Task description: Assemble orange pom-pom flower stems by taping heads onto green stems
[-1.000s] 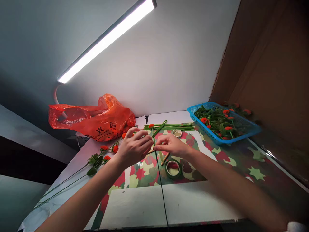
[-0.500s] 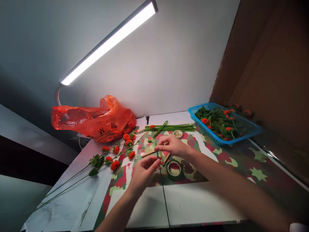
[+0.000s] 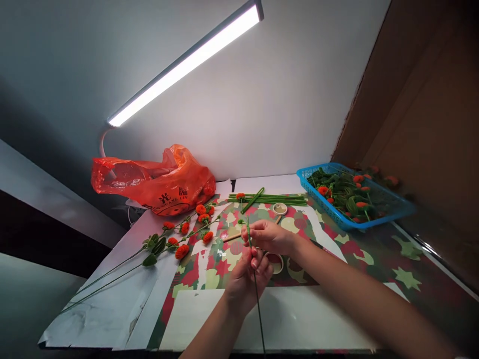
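A thin green flower stem [image 3: 259, 309] runs down from the middle of the table toward me. My left hand [image 3: 247, 279] pinches it from below, fingers curled round. Just above, my right hand [image 3: 271, 237] has its fingertips closed on the stem's upper part. Behind my left fingers sits a roll of green tape [image 3: 281, 264], partly covered. A second, pale ring-shaped roll [image 3: 280, 209] lies beyond my right hand. Near my fingertips are a small green bud [image 3: 241, 222] and a wooden stick [image 3: 232, 237].
Orange artificial flowers [image 3: 182, 252] on long stems lie to the left, before a red plastic bag [image 3: 168, 184]. Green stems [image 3: 284, 200] lie in a bundle at the back. A blue basket [image 3: 346, 225] of leaves and flowers stands right, under a bar lamp [image 3: 187, 65].
My left hand has moved right and closer in against my right hand, now covering part of the green tape roll. The whole view has shifted slightly.
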`<state>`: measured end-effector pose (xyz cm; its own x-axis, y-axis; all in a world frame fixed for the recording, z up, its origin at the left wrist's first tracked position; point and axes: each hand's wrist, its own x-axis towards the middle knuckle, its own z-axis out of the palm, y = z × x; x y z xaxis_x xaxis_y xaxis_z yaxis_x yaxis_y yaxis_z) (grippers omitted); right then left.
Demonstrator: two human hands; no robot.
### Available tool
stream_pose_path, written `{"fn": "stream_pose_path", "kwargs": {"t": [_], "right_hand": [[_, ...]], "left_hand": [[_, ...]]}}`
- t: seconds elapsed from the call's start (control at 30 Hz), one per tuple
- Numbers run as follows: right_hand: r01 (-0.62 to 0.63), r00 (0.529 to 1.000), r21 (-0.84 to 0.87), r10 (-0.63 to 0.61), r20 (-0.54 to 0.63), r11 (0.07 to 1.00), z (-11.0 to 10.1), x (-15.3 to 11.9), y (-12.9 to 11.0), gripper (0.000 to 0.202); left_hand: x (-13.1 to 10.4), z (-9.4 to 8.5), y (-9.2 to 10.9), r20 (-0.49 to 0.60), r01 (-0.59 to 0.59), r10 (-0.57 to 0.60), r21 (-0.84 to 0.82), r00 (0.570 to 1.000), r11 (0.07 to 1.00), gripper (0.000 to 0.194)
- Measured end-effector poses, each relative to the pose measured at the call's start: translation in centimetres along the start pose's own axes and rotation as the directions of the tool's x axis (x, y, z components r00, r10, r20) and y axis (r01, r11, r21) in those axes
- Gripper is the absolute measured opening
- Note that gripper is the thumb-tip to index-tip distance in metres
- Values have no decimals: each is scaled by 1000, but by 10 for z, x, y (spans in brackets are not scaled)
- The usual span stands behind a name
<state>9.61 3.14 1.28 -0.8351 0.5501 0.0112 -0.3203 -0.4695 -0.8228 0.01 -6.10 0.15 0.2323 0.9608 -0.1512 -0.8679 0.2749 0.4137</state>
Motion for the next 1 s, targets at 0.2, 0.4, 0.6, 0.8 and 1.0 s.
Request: {"fn": "stream_pose_path", "kwargs": {"t": [0.2, 0.4, 0.6, 0.8, 1.0], "right_hand": [[103, 987, -252, -131, -97, 962, -10, -1, -11, 31], [125, 953, -593, -263, -152, 795, -12, -3, -25, 27], [148, 984, -423, -174, -24, 894, -11, -3, -19, 31], [67, 998, -316, -60, 32, 946, -8, -4, -15, 31], [133, 987, -403, -158, -28, 906, -8, -3, -17, 30]], "left_hand": [[2, 2, 10, -148, -159, 265, 501, 953, 851, 27], [5, 7, 26, -79, -216, 468, 811, 880, 544, 23], [11, 0, 18, -229, -147, 236, 349, 944, 926, 35], [8, -7, 13, -124, -52, 70, 148, 990, 988, 23], [7, -4, 18, -161, -60, 127, 370, 979, 927, 28]]}}
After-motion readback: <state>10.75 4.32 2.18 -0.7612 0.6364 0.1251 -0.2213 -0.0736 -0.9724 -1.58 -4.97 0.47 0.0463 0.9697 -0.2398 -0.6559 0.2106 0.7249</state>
